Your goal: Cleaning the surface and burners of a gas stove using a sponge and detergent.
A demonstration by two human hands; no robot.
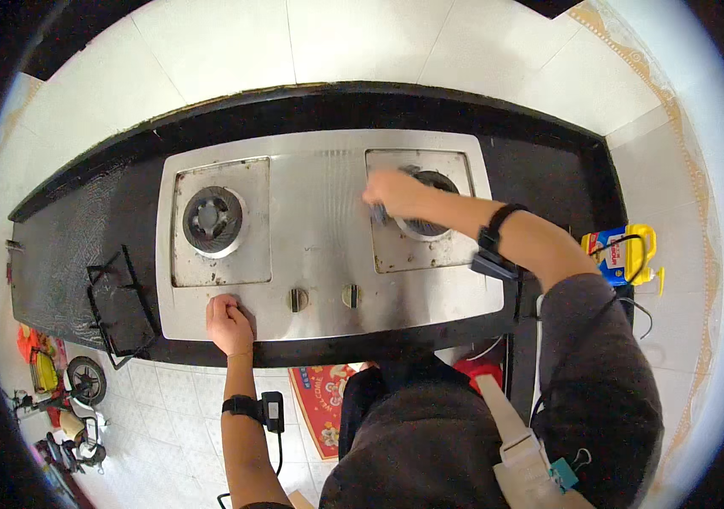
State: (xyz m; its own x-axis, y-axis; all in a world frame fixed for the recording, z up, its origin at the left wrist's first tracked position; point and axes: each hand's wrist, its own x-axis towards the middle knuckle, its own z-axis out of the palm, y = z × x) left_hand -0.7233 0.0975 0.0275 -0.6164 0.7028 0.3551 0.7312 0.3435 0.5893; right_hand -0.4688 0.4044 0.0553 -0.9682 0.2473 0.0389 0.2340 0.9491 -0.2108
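A stainless-steel gas cooktop [311, 254] with two burners lies before me. My right hand [397, 192], blurred, is closed over the inner side of the right burner's recessed pan [394, 254]. It grips a dark grey cleaning pad or cloth [378, 214], mostly hidden by the fingers. Behind that wrist the right burner [435, 183] shows in part. My left hand [230, 324] rests with curled fingers on the cooktop's front left edge, and nothing shows in it. Above it sits the left burner [212, 219], whose square pan [250, 261] carries dark specks of grime.
A black metal pan support [121, 305] lies on the wet-looking dark countertop [50, 254] at left. Two control knobs [297, 299] sit along the front. At right stands a yellow pump jug [639, 254] near a cable. A scooter [82, 407] is parked on the tiled floor.
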